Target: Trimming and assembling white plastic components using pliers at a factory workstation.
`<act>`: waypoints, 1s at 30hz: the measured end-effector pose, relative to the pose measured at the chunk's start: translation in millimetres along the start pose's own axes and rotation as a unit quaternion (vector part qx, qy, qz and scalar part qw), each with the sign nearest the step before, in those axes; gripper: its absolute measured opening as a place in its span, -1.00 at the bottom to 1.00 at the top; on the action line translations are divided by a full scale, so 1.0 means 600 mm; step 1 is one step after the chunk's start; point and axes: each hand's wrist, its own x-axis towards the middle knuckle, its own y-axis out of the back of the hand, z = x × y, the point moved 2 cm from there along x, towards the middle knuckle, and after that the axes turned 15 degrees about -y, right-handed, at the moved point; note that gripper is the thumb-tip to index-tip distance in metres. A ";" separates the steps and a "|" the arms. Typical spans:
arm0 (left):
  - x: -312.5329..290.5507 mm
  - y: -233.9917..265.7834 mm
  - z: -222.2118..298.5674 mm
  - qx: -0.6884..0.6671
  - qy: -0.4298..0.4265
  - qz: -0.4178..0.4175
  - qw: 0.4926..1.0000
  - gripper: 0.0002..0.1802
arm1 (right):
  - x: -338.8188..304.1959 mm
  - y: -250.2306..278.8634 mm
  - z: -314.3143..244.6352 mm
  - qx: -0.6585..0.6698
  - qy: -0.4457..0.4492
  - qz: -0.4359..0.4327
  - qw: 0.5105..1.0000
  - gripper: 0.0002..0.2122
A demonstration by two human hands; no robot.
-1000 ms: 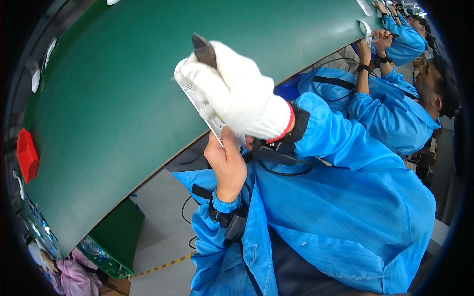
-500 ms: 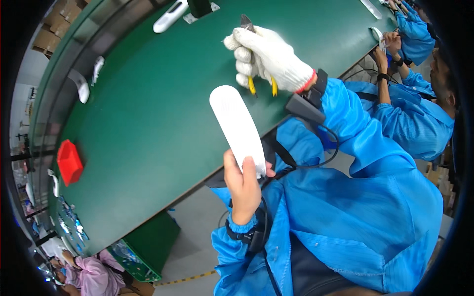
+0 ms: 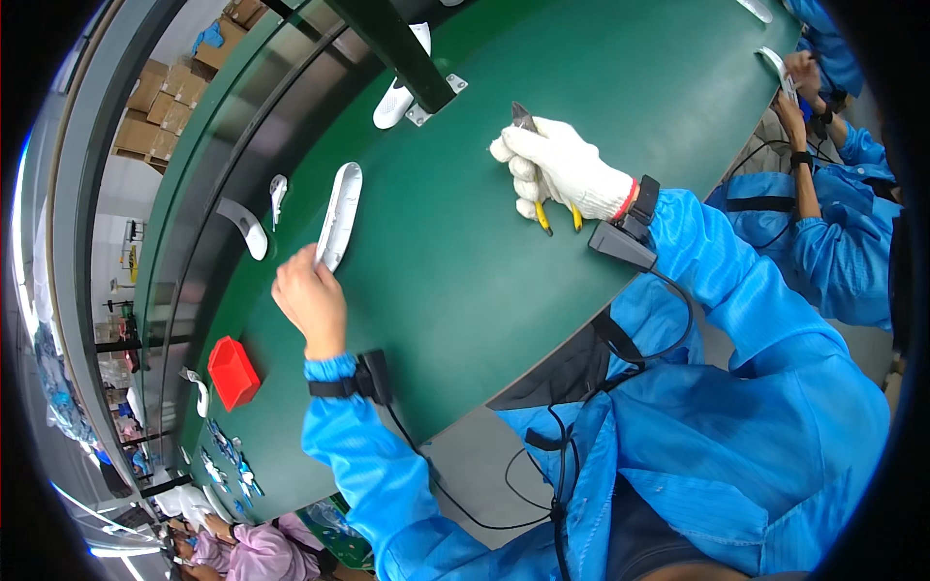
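Note:
My bare left hand (image 3: pixel 312 298) is closed on the near end of a long white plastic shell (image 3: pixel 341 213). The shell's hollow inside shows, and it is over the far part of the green table (image 3: pixel 465 281). In a white knitted glove with a red cuff, my right hand (image 3: pixel 562 172) grips a pair of cutting pliers (image 3: pixel 524 117). Their dark jaws stick out past the thumb, and the yellow handle ends stick out below the fingers. The rest of the pliers is hidden in the glove.
A dark post (image 3: pixel 407 58) is fixed to the table, with a white part (image 3: pixel 392 105) beside it. Along the far edge lie a curved white piece (image 3: pixel 247 230), a red bin (image 3: pixel 232 374) and several small blue-silver parts (image 3: pixel 232 460). Co-workers sit at right and lower left.
My left arm has reached out to the far left with the white shell, now turned hollow side into view. My right hand still grips the pliers. The head view has shifted.

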 end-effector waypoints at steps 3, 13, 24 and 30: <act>0.057 -0.053 -0.074 0.071 0.014 0.010 0.997 -0.70 | -0.004 -0.004 0.000 0.011 0.001 -0.012 1.000 -0.72; 0.135 -0.127 -0.092 0.152 0.040 0.013 0.988 -0.62 | -0.007 0.001 -0.003 0.043 -0.002 -0.025 0.999 -0.77; 0.000 -0.086 0.040 -0.181 -0.078 0.016 0.980 -0.67 | 0.014 0.010 -0.015 0.025 0.006 -0.061 0.998 -0.77; -0.006 -0.090 0.044 -0.190 -0.018 0.021 0.981 -0.70 | 0.134 0.089 -0.121 -0.010 0.035 0.002 0.999 -0.82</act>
